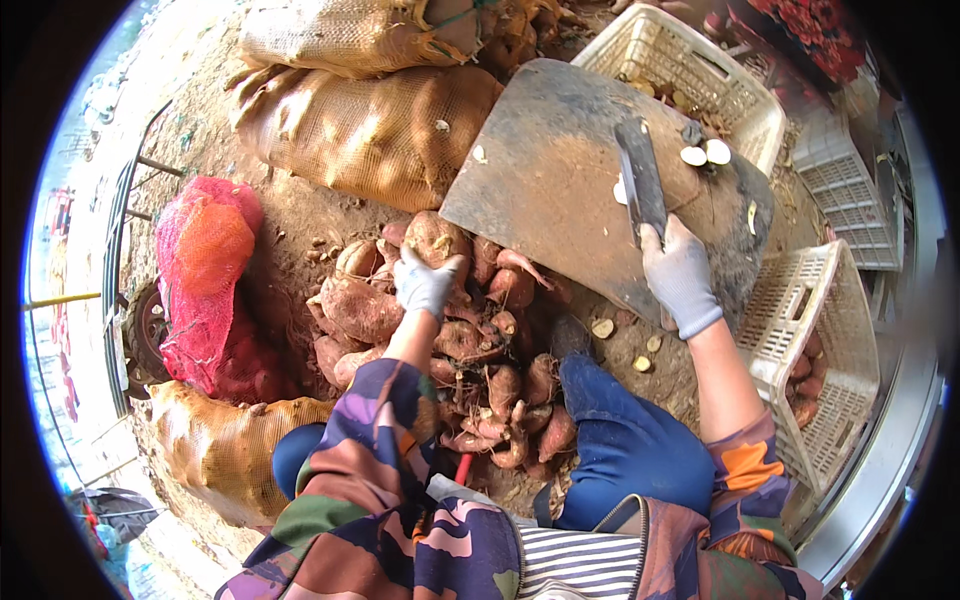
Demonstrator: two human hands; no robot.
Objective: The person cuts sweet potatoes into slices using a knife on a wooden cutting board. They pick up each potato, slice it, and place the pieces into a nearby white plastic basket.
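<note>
My left hand point(426, 282), in a pale work glove, has its thumb and fingers around the near end of a large sweet potato point(436, 234). This tuber sits at the top of a heap of soil-covered sweet potatoes point(361, 307) on the ground between my legs. My right hand point(679, 271), gloved too, grips a broad dark-bladed knife point(640, 169). The blade points away from me above a worn, dirt-stained cutting board point(555, 161). Pale cut pieces point(705, 153) lie on the board's far right, and a white scrap point(620, 190) shows beside the blade.
Behind the board stands a plastic crate point(739, 90) with cut pieces inside; another crate point(817, 300) at right holds sweet potatoes. Full mesh sacks point(367, 127) lie at the back, a pink net sack point(206, 247) at left. Cut ends point(602, 328) lie near my right knee.
</note>
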